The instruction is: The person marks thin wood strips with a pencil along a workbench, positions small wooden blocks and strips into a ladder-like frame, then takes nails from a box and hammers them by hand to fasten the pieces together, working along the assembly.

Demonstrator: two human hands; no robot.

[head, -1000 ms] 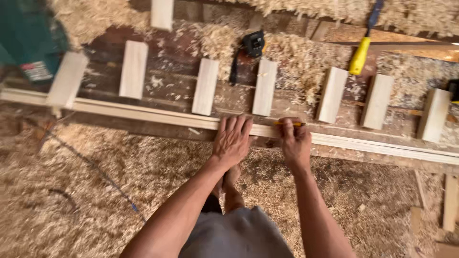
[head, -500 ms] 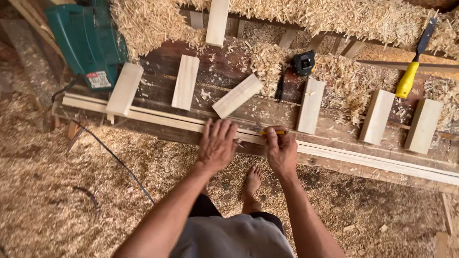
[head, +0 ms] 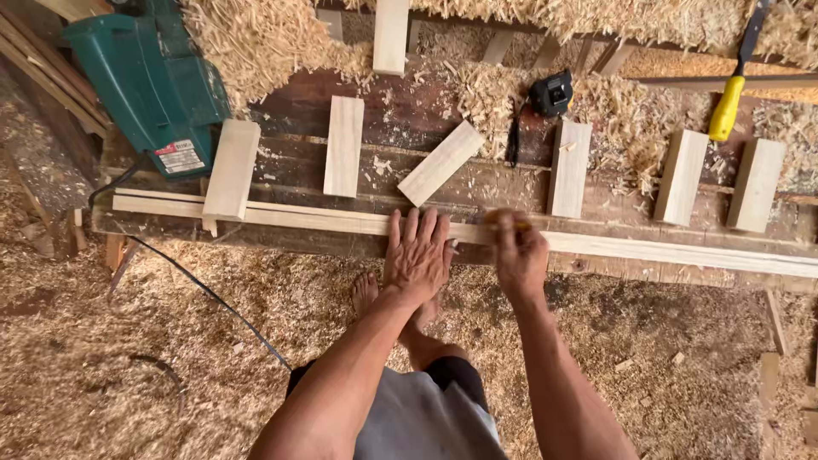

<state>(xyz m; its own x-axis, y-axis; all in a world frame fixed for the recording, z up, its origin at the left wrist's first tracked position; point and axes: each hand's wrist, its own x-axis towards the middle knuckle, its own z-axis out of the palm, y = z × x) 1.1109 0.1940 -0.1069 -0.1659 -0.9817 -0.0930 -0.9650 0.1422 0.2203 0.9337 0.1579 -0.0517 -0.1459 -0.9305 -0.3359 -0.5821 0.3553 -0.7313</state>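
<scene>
Along the near edge of the workbench (head: 281,162), our left hand (head: 417,253) presses flat, fingers slightly spread, on the long wooden strip (head: 682,252); our blurred right hand (head: 517,251) pinches a pencil (head: 515,226) against it.

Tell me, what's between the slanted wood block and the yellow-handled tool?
In the head view, between the slanted block and the yellow-handled tool lie a black tape measure, an upright wood block and wood shavings.
</scene>
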